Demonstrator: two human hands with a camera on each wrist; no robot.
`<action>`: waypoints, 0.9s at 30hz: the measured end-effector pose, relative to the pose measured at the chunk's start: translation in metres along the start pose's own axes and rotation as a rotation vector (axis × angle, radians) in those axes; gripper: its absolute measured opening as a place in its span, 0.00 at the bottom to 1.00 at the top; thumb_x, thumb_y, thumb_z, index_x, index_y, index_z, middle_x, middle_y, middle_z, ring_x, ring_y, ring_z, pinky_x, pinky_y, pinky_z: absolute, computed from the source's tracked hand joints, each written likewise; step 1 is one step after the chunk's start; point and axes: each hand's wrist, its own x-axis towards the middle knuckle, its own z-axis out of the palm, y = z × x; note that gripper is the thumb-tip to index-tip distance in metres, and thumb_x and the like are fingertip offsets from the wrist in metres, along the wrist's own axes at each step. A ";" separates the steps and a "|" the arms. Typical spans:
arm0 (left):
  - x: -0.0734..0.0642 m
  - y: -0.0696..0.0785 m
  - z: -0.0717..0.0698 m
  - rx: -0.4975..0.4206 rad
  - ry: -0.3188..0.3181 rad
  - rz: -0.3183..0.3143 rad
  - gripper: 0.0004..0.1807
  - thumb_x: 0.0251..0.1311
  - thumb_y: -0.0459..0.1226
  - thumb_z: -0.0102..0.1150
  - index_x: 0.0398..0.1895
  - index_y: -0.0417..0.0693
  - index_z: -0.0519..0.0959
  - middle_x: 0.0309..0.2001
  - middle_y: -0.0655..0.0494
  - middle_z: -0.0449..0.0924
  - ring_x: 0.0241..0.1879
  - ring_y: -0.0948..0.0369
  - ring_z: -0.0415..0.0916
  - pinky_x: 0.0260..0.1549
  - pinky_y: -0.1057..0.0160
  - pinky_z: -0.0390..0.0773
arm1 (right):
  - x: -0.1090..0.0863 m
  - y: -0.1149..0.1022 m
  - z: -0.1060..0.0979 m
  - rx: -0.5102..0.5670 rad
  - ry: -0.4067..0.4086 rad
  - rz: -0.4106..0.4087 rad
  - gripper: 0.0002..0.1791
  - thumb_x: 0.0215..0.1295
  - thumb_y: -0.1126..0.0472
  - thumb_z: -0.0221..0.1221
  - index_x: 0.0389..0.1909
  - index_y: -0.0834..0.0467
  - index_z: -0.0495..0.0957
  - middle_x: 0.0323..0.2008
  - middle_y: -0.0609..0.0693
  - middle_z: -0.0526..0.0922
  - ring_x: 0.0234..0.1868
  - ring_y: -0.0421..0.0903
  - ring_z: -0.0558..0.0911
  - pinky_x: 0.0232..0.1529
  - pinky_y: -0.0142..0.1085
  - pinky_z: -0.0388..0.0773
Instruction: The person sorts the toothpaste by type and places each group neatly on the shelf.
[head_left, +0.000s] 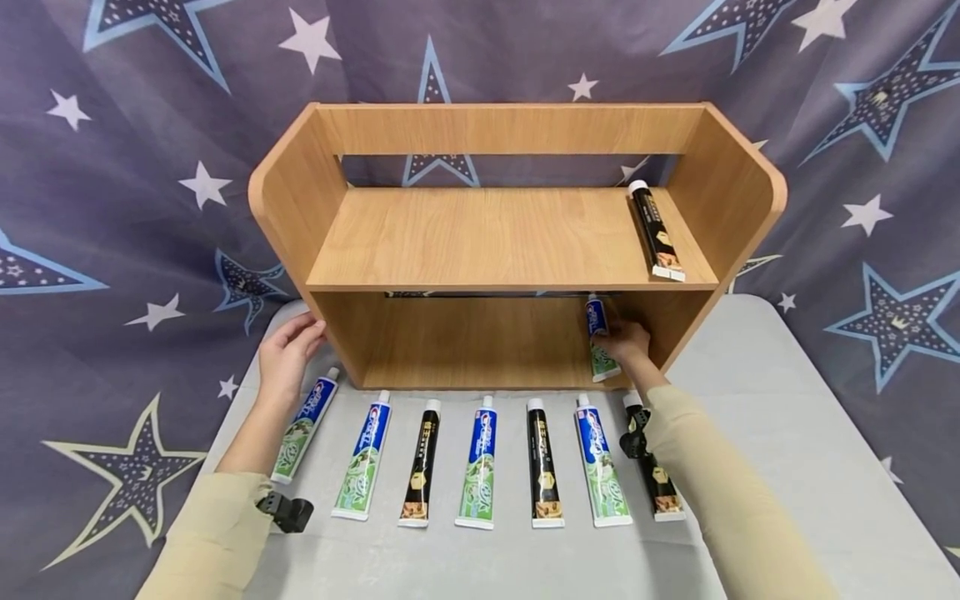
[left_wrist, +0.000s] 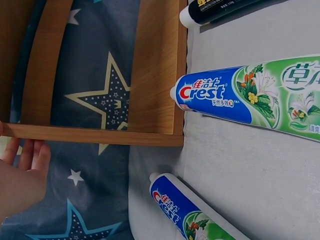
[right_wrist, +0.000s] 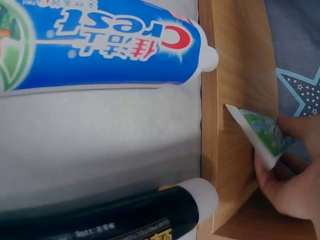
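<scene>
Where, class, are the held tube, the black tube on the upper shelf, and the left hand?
Held tube (right_wrist: 267,132): right wrist view, green printed face.
Black tube (head_left: 657,230): head view, body's middle.
Left hand (head_left: 283,358): head view, middle.

Backdrop (head_left: 517,50) — star-printed purple-grey fabric, softly creased | table (head_left: 780,392) — pale grey, rounded far corners

The shelf (head_left: 517,127) stands on the table (head_left: 795,433) before the curtain (head_left: 525,50), one tube (head_left: 656,229) at the right of its upper board (head_left: 480,242), a second tube (head_left: 602,365) in the right hand (head_left: 630,340) at the right of its lower board (head_left: 480,350), the left hand (head_left: 285,358) at its left side, and seven tubes (head_left: 478,471) before it.
</scene>
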 end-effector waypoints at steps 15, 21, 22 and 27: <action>-0.001 0.000 -0.001 -0.027 0.002 -0.008 0.19 0.63 0.36 0.60 0.57 0.41 0.76 0.40 0.70 0.78 0.39 0.74 0.79 0.45 0.80 0.79 | -0.001 0.002 0.002 0.022 -0.038 0.018 0.28 0.61 0.56 0.61 0.59 0.67 0.73 0.59 0.65 0.76 0.61 0.59 0.74 0.66 0.46 0.70; -0.001 0.000 0.001 -0.026 -0.007 -0.005 0.17 0.63 0.36 0.60 0.55 0.42 0.77 0.40 0.70 0.78 0.39 0.74 0.79 0.47 0.79 0.79 | -0.003 0.000 0.002 -0.015 -0.017 0.005 0.26 0.61 0.57 0.59 0.57 0.68 0.74 0.58 0.66 0.77 0.59 0.60 0.75 0.65 0.46 0.71; -0.001 0.000 0.001 -0.026 -0.008 -0.006 0.17 0.63 0.36 0.60 0.54 0.42 0.77 0.40 0.70 0.78 0.39 0.74 0.79 0.47 0.79 0.79 | -0.003 -0.001 0.002 -0.027 -0.010 -0.001 0.26 0.61 0.58 0.58 0.57 0.68 0.74 0.57 0.66 0.77 0.59 0.60 0.76 0.65 0.47 0.72; -0.001 0.000 0.001 -0.029 -0.004 0.000 0.17 0.63 0.36 0.60 0.54 0.41 0.77 0.39 0.70 0.78 0.39 0.74 0.79 0.47 0.79 0.80 | -0.007 -0.003 0.001 -0.065 0.010 -0.009 0.24 0.60 0.60 0.55 0.55 0.70 0.75 0.55 0.67 0.78 0.54 0.61 0.77 0.63 0.48 0.72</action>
